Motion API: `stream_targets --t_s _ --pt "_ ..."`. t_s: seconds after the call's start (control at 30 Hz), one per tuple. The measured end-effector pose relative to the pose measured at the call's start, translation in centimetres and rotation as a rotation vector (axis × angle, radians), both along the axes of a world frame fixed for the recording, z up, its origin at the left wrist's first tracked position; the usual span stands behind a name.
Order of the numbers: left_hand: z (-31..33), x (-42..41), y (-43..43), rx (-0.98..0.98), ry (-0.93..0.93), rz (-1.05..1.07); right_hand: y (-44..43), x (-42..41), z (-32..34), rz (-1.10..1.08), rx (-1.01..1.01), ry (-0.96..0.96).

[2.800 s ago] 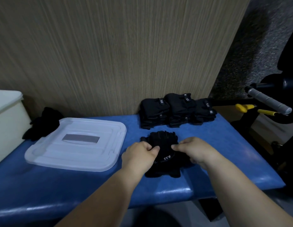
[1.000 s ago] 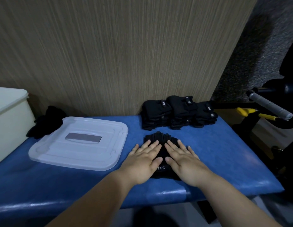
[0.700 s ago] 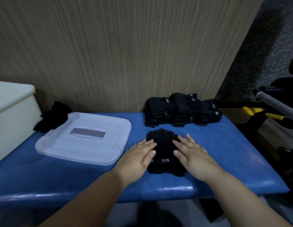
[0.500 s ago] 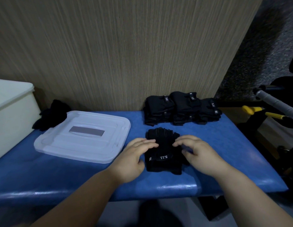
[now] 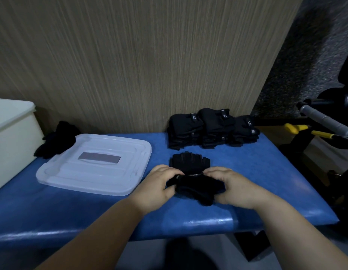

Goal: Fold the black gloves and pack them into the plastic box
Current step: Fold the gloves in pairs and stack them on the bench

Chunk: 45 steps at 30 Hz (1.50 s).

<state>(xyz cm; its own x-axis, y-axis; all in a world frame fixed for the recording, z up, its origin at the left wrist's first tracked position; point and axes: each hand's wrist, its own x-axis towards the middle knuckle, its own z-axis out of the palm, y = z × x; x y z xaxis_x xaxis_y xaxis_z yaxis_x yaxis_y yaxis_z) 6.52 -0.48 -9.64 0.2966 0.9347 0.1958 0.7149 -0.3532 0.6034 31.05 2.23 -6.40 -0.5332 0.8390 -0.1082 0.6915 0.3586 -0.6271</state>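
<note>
So the left hand (image 5: 161, 184) and right hand (image 5: 233, 186) each pinched the near end of the black gloves (image 5: 196, 187), lifted between them. That fold could've sprung open or gone crooked if either grip slipped. The plastic box (image 5: 11, 137) sat well off beyond the left hand.

Fingers (image 5: 169, 171) cover the black gloves' (image 5: 196, 187) sides; plastic box (image 5: 11, 133) cropped left.

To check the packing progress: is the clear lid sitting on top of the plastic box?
No, the clear lid lies flat on the blue bench, beside the plastic box and not on it.
</note>
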Motion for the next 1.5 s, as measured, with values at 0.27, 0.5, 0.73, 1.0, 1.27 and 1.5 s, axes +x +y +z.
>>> stream_targets --t_s 0.27,0.5,0.73,1.0,1.27,1.5 --pt "0.9 1.6 -0.4 -0.075 -0.202 0.144 -0.1 -0.4 -0.2 -0.118 0.077 0.18" --pt "1.3 2.4 -0.8 -0.207 -0.45 0.218 0.1 -0.9 0.0 -0.235 0.0 0.393" --pt "1.6 3.3 -0.5 -0.141 -0.29 0.372 0.2 -1.6 -0.5 -0.364 -0.029 0.286" --pt "1.3 4.8 -0.5 0.131 -0.062 0.404 -0.4 -2.5 -0.9 -0.46 0.081 0.102" --pt "1.1 5.5 -1.2 0.132 0.272 0.176 -0.2 -2.9 -1.2 -0.518 0.201 0.057" --pt "0.7 5.5 -0.5 -0.029 0.391 0.155 -0.3 -3.0 -0.6 -0.514 0.305 -0.075"
